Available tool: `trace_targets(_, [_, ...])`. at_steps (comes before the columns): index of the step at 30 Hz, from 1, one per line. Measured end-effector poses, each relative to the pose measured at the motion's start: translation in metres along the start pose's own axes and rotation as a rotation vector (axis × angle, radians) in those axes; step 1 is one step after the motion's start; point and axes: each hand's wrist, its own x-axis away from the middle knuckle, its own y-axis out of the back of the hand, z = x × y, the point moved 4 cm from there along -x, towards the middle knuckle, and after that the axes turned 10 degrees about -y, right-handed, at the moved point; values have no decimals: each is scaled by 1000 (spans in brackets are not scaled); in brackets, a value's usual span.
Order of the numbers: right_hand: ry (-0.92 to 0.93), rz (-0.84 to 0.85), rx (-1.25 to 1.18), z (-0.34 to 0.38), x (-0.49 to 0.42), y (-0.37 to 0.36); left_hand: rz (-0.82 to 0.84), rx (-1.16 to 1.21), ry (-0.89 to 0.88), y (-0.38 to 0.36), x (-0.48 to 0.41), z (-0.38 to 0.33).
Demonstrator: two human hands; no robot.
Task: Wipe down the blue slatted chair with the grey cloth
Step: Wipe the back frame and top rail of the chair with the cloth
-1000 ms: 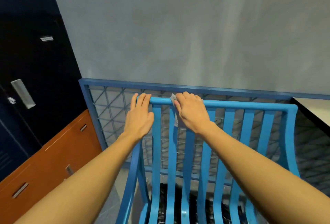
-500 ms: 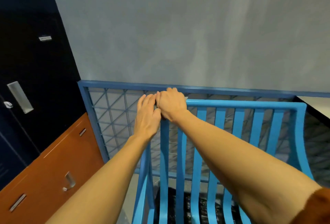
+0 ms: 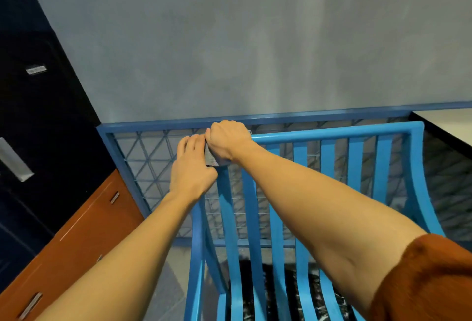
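Grey plaster wall [image 3: 229,39], filling the upper view. Dark blue locker bank [image 3: 38,141], far left. Orange cabinet [image 3: 76,244] with small metal pulls, lower left. Blue mesh panel [image 3: 143,126], upright against the wall, just behind the chair. Blue slatted chair [image 3: 332,132], seen from behind and above, with the top rail running left to right and the slats curving down toward the seat. Rust-orange sleeve [image 3: 429,282], on the right arm at the lower right corner. Right hand [image 3: 228,141], on the top rail at the chair's upper left corner, fingers curled over and closed around the cloth. Left hand [image 3: 190,170], touching it on the corner post, fingers fairly straight and lying side by side. Grey cloth [image 3: 210,157], bunched between the two hands at that corner (only a small fold shows).
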Motion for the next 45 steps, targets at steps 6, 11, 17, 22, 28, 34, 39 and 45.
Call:
trace_targets(6, [69,-108,35,-6,8,2,75,-177,19,-5,1,-4])
trace_targets(11, [14,-180,-30,-18,17,-3,98,-232,24,-5,2,-1])
trace_targets(17, [10,-164,-65,-49,29,-1,98,-259,63,-9,3,-3])
trace_targets(22, [-30,-150,-39,-71,37,2,72,-220,51,-4,2,-6])
trace_targets(28, [-83,-108,-26,-105,51,7,27,-158,41,-2,2,-6])
trace_targets(34, [-103,-101,60,-148,69,15,36,-158,39,-2,3,-3])
trace_targets(39, [-92,-111,90,-168,82,19,45,-158,54,-3,3,-3])
trace_targets(45, [-186,-104,5,-190,85,16,35,-168,53,-2,5,-5])
